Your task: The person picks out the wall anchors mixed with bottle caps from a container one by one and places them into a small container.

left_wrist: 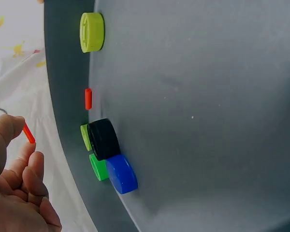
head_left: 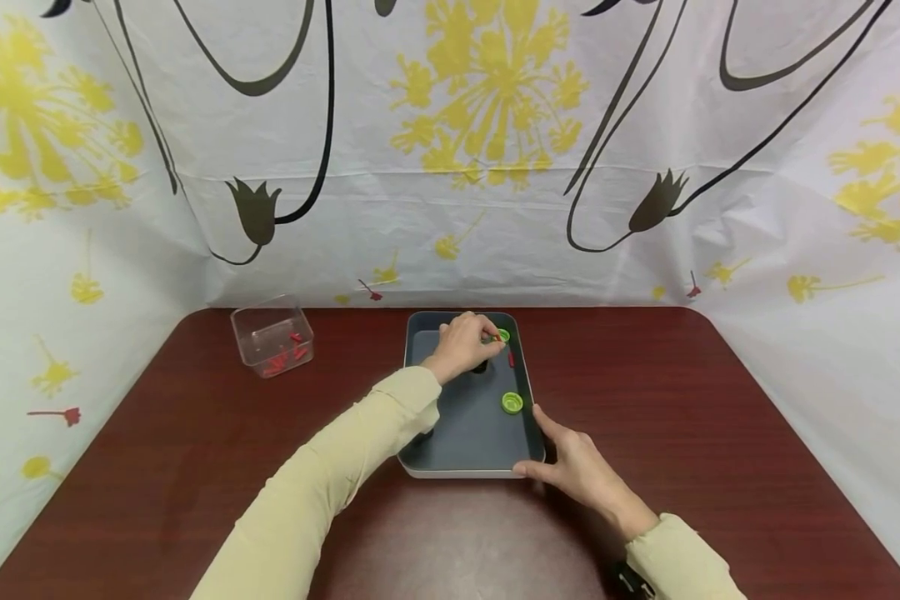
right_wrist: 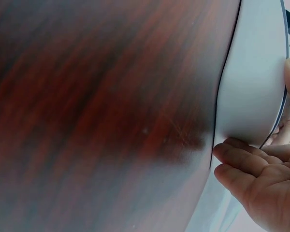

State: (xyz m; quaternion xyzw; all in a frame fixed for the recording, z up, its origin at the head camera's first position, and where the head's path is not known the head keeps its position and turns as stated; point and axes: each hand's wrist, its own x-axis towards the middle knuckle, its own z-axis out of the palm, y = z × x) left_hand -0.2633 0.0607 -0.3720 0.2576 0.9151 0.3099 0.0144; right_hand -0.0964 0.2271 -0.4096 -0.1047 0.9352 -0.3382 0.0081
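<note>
A dark grey tray point(head_left: 465, 437) with a pale outer wall lies on the table. Over its far end, my left hand point(head_left: 463, 343) pinches a small red stick point(left_wrist: 29, 134) between thumb and a fingertip. Near that hand are a black cap point(left_wrist: 104, 139), a blue cap point(left_wrist: 122, 174) and a green cap point(left_wrist: 99, 167). A similar red piece point(left_wrist: 88, 99) lies by the tray's side wall, with a yellow-green cap point(head_left: 512, 403) nearer me. My right hand point(head_left: 581, 467) holds the tray's near right corner, thumb at the rim point(right_wrist: 279, 113) and fingers against the outer wall.
At the back left stands a clear plastic box point(head_left: 258, 321) with several red pieces inside. The dark red wooden table point(head_left: 615, 367) has a patterned white cloth point(head_left: 495, 242) hanging behind it and at both sides. My left sleeve point(head_left: 330, 462) covers part of the tray's left edge.
</note>
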